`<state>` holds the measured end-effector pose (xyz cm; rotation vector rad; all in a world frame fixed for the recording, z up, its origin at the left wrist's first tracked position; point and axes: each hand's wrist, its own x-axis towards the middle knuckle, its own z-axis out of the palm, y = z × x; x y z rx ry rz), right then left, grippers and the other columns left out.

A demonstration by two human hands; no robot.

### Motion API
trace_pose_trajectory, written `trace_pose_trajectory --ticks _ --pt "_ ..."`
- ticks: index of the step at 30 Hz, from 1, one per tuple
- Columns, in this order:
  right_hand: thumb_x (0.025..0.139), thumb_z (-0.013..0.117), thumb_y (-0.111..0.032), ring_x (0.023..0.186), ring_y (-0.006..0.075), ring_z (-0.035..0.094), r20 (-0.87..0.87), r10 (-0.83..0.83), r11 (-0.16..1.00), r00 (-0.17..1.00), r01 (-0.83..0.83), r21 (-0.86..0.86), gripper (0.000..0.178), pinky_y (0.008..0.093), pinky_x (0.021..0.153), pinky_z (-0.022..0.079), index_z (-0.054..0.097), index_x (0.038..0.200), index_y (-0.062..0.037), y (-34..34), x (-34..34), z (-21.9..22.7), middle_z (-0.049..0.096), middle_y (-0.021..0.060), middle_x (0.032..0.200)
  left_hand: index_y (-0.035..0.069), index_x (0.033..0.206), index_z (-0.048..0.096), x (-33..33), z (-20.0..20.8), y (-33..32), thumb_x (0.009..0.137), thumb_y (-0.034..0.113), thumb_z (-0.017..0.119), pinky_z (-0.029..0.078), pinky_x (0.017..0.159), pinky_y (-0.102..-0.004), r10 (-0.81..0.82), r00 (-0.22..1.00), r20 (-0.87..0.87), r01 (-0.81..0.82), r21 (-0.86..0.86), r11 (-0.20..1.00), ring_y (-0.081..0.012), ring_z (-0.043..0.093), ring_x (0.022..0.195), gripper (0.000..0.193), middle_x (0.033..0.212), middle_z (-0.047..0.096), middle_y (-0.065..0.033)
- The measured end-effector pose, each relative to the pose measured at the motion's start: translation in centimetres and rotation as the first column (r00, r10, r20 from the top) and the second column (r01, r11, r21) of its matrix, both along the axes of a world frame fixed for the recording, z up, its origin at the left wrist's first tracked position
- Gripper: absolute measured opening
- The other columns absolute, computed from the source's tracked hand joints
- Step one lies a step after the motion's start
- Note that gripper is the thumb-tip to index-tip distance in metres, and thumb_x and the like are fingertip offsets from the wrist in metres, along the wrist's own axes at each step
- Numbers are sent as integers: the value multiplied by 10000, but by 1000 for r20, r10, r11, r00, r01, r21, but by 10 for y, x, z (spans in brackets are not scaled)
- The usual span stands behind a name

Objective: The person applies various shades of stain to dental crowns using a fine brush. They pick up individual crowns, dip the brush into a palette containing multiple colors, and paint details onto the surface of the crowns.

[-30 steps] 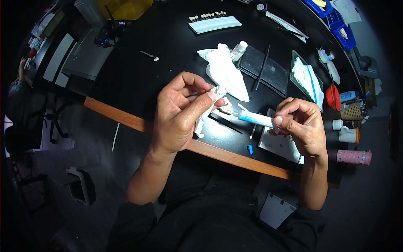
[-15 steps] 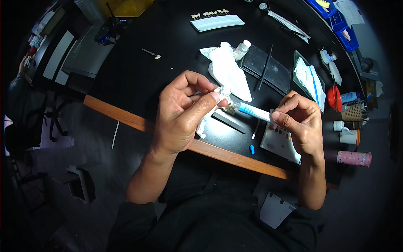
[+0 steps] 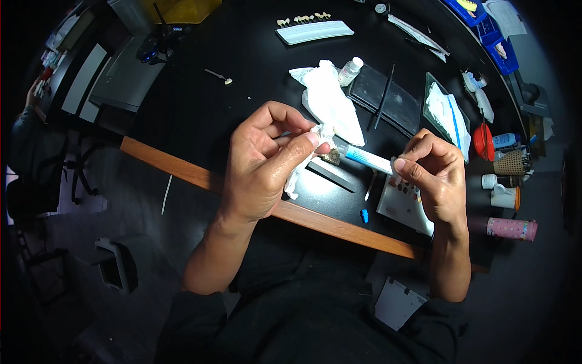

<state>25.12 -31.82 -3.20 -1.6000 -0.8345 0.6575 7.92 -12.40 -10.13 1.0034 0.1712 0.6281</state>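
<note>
My left hand (image 3: 257,167) pinches a crumpled white tissue (image 3: 324,131) between thumb and fingers, and a twisted end of it hangs below the palm. In my right hand (image 3: 435,179), thumb and fingers grip the back end of a clear syringe (image 3: 368,159) with a blue-and-white label. Its front end points left at the tissue; my left fingertips and the tissue partly hide whether the two touch. On the table below the syringe lie a small blue cap (image 3: 364,216), a thin white stick (image 3: 370,186) and a white case with round coloured spots (image 3: 403,203).
A white cloth (image 3: 332,103) lies beyond my hands, beside a small white-capped bottle (image 3: 350,71) and a dark slab (image 3: 388,97) with a thin brush-like tool on it. Farther back is a white holder with tooth-shaped samples (image 3: 315,33). A pink cylinder (image 3: 512,229) lies at the right.
The syringe has shifted very slightly, its front end a little nearer the tissue. Both hands keep the same grip and almost the same place.
</note>
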Motion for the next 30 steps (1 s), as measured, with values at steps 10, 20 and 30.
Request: trace_pose_trajectory --ticks 10,20,30 --pt "843 754 95 657 134 675 6 12 1000 1000 -12 -9 92 263 604 589 696 812 30 1 0 1 629 79 814 -11 1073 561 1 -1 0 951 -57 599 576 1041 -534 -2 1000 7 2 7 1000 -235 750 964 136 1016 641 -164" --pt "842 749 93 652 135 675 14 8 1000 1000 -8 -24 98 262 607 589 690 801 26 3 0 2 630 79 812 -3 1069 562 0 -1 1 953 -62 590 575 1040 -533 -12 1000 10 11 8 1000 -225 746 958 134 1020 657 -166" --pt "837 733 108 656 132 664 11 11 1000 1000 -11 -16 92 265 603 598 695 805 31 4 -1 -1 623 80 816 -8 1073 564 0 0 1 945 -55 606 581 1030 -531 -7 1000 1 7 4 1000 -234 748 963 143 1020 650 -163"
